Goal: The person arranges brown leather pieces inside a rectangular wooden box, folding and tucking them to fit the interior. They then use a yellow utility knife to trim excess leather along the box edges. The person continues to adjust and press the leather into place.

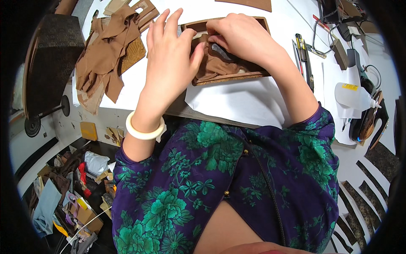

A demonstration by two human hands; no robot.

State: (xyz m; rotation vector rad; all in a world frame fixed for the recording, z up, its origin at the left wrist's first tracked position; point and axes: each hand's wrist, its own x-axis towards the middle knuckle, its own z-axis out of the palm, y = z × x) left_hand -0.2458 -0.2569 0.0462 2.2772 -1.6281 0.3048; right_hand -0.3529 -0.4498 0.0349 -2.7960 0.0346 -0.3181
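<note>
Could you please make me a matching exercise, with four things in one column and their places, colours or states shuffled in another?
1. bangle
2. open box
3. plastic bottle
4. fabric scraps

A. brown, heaped at upper left
B. beneath the right hand
C. cream, worn on the left arm
D. whitish, with a yellow label

Pairs: 1-C, 2-B, 3-D, 4-A.

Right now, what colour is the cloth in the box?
Brown; the cloth shows best in the head view.
</note>
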